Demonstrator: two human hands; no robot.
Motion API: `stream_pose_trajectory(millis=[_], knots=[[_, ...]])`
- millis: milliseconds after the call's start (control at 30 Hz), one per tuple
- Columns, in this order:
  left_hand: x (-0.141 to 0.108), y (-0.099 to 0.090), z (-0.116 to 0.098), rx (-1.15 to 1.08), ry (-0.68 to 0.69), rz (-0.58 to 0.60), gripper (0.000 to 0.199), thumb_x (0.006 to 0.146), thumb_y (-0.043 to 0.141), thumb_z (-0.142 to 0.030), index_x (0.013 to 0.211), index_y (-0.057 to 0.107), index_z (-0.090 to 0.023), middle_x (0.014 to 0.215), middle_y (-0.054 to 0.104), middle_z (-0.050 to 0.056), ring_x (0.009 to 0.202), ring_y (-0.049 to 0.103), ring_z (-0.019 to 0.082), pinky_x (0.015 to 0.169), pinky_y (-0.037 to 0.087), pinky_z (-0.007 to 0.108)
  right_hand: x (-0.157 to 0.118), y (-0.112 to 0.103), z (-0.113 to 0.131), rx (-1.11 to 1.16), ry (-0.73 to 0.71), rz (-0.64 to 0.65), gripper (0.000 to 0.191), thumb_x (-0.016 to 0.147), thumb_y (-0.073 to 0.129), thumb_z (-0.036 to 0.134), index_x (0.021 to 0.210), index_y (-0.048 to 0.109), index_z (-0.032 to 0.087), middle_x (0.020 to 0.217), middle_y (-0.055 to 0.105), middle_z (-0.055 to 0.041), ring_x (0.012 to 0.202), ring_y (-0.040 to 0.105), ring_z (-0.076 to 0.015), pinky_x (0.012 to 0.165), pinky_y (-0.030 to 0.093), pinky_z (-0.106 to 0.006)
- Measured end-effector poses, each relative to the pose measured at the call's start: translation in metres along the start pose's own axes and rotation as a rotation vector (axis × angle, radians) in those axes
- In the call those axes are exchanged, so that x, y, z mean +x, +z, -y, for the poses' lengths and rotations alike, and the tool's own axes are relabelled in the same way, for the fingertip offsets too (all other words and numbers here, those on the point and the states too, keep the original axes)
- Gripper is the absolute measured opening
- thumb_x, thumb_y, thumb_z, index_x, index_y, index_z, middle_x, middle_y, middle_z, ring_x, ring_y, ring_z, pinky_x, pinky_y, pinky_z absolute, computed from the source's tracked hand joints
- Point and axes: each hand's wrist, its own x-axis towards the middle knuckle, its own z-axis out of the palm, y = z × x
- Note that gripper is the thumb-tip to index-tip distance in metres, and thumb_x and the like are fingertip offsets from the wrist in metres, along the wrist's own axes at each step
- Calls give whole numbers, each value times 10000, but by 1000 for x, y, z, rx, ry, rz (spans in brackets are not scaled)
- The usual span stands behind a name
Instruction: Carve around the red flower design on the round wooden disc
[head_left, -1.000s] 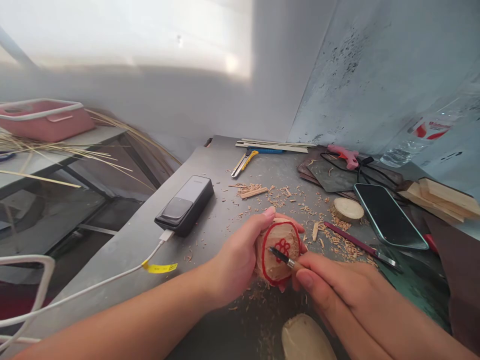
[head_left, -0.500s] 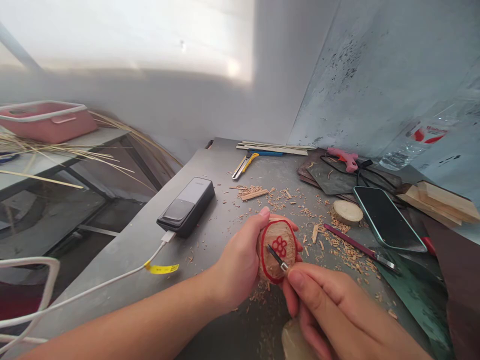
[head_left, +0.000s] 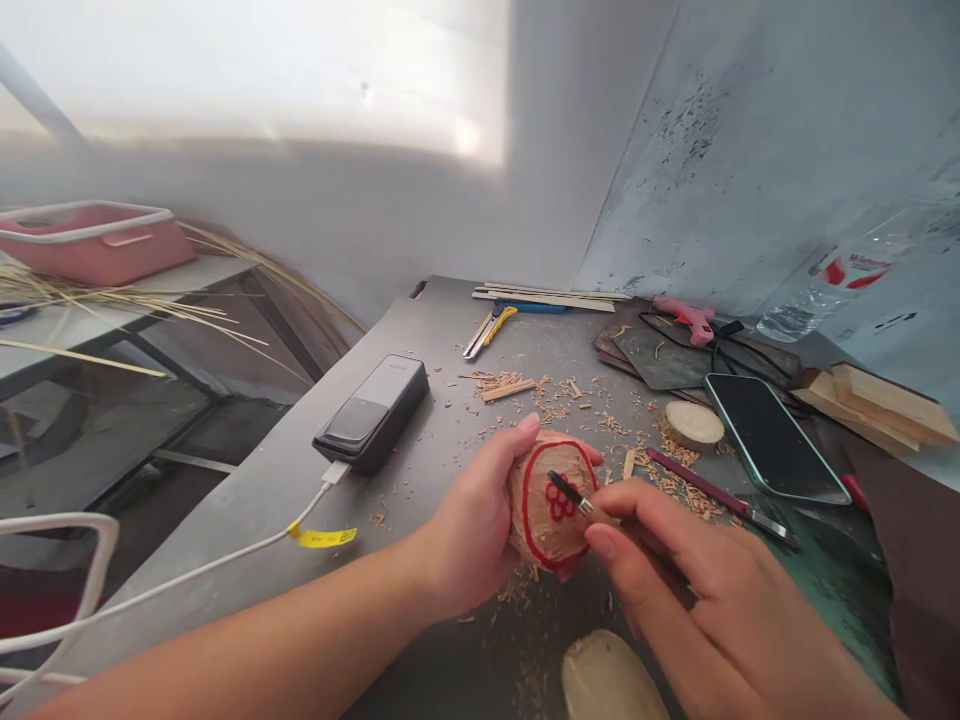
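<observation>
A round wood slice (head_left: 541,510) with a red ring and a red flower drawn on its face is gripped in my left hand (head_left: 480,520), thumb along its left edge. My right hand (head_left: 667,560) is closed around a carving tool (head_left: 571,492) with a dark, narrow blade and a metal collar. The blade lies over the upper left part of the flower; whether it touches the wood I cannot tell. My fingers hide most of the handle. Below the hands sits a pale rounded object (head_left: 611,675), partly cut off by the frame.
Wood shavings (head_left: 551,398) litter the grey table (head_left: 405,600). Around lie a power bank (head_left: 375,410) with a white cable, a yellow utility knife (head_left: 491,330), a smaller wood slice (head_left: 694,424), a maroon pen-like tool (head_left: 712,490), a phone (head_left: 776,440), a pink glue gun (head_left: 686,318) and a bottle (head_left: 825,285).
My right hand has risen and shifted right, bringing the blade from the left of the flower up over it. The slice has tilted slightly, and more of the pale object shows.
</observation>
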Motion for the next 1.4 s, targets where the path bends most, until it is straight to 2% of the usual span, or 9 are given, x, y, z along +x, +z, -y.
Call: stream_pose_trajectory(millis=[133, 300, 500, 633, 733, 1000, 1133, 1267, 1400], knots=[[0, -3, 0, 4, -2, 44, 556, 927, 412, -500, 1123, 741, -97, 812, 696, 95, 597, 596, 175, 539, 478, 272, -1, 2, -3, -3, -66, -61, 194, 1087, 445, 412, 1035, 577, 279, 711, 669, 51, 573, 598, -130, 546, 446, -260], [3, -6, -1, 96, 4, 169, 629, 1033, 306, -524, 1131, 747, -86, 874, 721, 143, 611, 599, 161, 506, 492, 238, 1, -11, -4, -28, -52, -235, 242, 1048, 529, 457, 1082, 702, 292, 978, 784, -11, 812, 736, -182, 692, 551, -270], [3, -10, 1, 47, -98, 332, 643, 1028, 291, -642, 1285, 655, -178, 899, 735, 125, 594, 683, 192, 386, 444, 199, 2, -26, -5, 6, 23, -322, 288, 977, 628, 532, 1097, 750, 300, 935, 788, -36, 749, 720, -214, 658, 579, -314], [0, -10, 1, 114, -261, 404, 688, 1032, 249, -649, 1274, 658, -152, 791, 725, 115, 553, 694, 215, 372, 412, 209, 4, -20, -8, 140, 54, -238, 383, 901, 732, 557, 1167, 718, 282, 928, 768, -41, 768, 735, -216, 599, 601, -289], [0, -10, 1, 147, -258, 464, 764, 1011, 243, -680, 1241, 679, -97, 768, 722, 137, 545, 678, 214, 378, 423, 213, 7, -15, -9, 329, 143, -104, 417, 901, 737, 559, 1196, 688, 269, 954, 780, -48, 794, 760, -217, 619, 638, -278], [-6, -10, 1, 126, 58, 256, 466, 892, 634, -331, 1332, 644, -177, 1061, 731, 125, 685, 703, 191, 418, 541, 211, 8, -20, -13, 338, 151, -181, 374, 937, 713, 540, 1174, 656, 257, 1035, 783, -53, 858, 762, -214, 664, 637, -256], [-13, -6, 3, 266, 131, 137, 414, 933, 621, -274, 1345, 642, -255, 1152, 718, 87, 774, 711, 175, 503, 574, 188, 8, -19, -9, 340, 142, -153, 349, 967, 669, 555, 1168, 639, 272, 1013, 778, -40, 802, 754, -190, 649, 629, -245], [-16, -7, 4, 281, 134, 129, 384, 942, 565, -272, 1318, 638, -290, 1172, 693, 73, 799, 712, 190, 498, 570, 195, 9, -18, -8, 333, 131, -164, 329, 982, 650, 560, 1145, 651, 274, 988, 767, -34, 795, 742, -177, 644, 620, -227], [-15, -11, 4, 237, 105, 169, 417, 903, 538, -238, 1309, 591, -321, 1042, 691, 45, 743, 692, 180, 465, 555, 187, 7, -17, -9, 329, 112, -145, 305, 996, 634, 546, 1136, 650, 275, 1014, 757, -35, 800, 731, -166, 657, 614, -220]])
